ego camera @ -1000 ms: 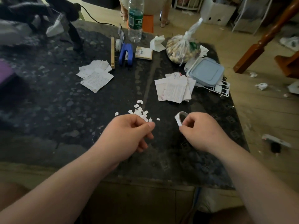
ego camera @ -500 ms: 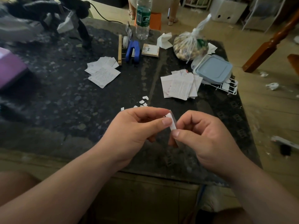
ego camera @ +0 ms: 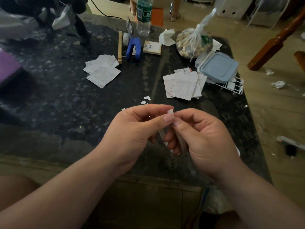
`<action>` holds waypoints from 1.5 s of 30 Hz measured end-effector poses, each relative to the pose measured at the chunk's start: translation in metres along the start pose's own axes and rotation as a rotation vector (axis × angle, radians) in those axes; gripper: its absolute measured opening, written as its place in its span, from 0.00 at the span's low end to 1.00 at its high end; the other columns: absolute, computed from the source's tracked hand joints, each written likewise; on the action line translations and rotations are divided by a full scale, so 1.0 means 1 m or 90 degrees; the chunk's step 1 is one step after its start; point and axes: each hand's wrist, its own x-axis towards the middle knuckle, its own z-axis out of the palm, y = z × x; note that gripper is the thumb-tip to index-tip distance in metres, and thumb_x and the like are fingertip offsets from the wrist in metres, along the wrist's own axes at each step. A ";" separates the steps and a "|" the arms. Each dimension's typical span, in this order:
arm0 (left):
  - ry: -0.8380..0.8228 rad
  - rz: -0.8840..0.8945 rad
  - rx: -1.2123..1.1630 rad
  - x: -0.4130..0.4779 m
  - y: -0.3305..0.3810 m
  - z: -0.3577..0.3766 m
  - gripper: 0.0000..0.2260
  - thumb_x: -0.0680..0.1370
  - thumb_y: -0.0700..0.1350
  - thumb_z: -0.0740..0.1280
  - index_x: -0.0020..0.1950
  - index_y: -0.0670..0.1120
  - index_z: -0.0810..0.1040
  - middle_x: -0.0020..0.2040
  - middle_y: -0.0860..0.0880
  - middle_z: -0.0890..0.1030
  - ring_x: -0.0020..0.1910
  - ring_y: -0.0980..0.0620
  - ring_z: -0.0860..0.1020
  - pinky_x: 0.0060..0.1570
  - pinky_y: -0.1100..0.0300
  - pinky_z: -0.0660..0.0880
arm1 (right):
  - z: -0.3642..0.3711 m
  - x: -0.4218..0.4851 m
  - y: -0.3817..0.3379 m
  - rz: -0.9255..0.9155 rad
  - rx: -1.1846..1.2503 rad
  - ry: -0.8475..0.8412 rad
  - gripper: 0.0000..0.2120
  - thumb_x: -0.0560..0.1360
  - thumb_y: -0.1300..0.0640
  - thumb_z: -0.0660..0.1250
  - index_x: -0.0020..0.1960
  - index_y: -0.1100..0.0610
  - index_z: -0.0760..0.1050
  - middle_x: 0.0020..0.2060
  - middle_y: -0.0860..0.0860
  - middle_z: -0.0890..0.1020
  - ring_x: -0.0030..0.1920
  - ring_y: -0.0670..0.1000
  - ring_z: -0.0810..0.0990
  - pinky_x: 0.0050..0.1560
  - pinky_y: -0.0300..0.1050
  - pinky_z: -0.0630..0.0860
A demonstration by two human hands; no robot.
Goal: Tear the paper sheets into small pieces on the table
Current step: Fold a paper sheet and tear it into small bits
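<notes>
Paper strip [ego camera: 170, 111] is pinched at its top end between the fingers [ego camera: 155, 107] of the left hand [ego camera: 132, 131] and right hand [ego camera: 204, 136], thumbs touching, held above the bench [ego camera: 66, 104] near small scraps [ego camera: 146, 98].

Worktop [ego camera: 49, 113]: open dark surface near-left and centre. Obstructions: paper stack [ego camera: 102, 71] far-left, paper stack [ego camera: 184, 85] right, lidded container [ego camera: 217, 66], bottle [ego camera: 144, 15] far.
</notes>
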 end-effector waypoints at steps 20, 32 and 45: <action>0.295 -0.197 -0.127 0.035 -0.001 0.004 0.07 0.76 0.42 0.74 0.43 0.43 0.78 0.27 0.49 0.68 0.23 0.53 0.66 0.28 0.62 0.64 | 0.037 -0.004 0.015 -0.451 -0.636 0.039 0.12 0.76 0.61 0.67 0.34 0.59 0.74 0.27 0.53 0.73 0.29 0.56 0.71 0.31 0.54 0.69; 0.105 -0.087 0.071 0.013 -0.012 -0.007 0.04 0.79 0.41 0.73 0.44 0.45 0.85 0.32 0.51 0.79 0.30 0.55 0.76 0.31 0.60 0.74 | -0.033 0.022 0.024 0.130 -0.834 0.066 0.23 0.79 0.53 0.68 0.71 0.48 0.65 0.45 0.51 0.80 0.45 0.54 0.78 0.45 0.47 0.74; -0.060 -0.014 0.262 -0.012 -0.003 -0.004 0.04 0.78 0.49 0.74 0.43 0.54 0.84 0.31 0.46 0.83 0.34 0.33 0.80 0.46 0.35 0.79 | -0.033 0.014 -0.014 0.046 -0.286 0.015 0.10 0.76 0.48 0.73 0.44 0.55 0.84 0.34 0.50 0.84 0.30 0.44 0.77 0.32 0.38 0.74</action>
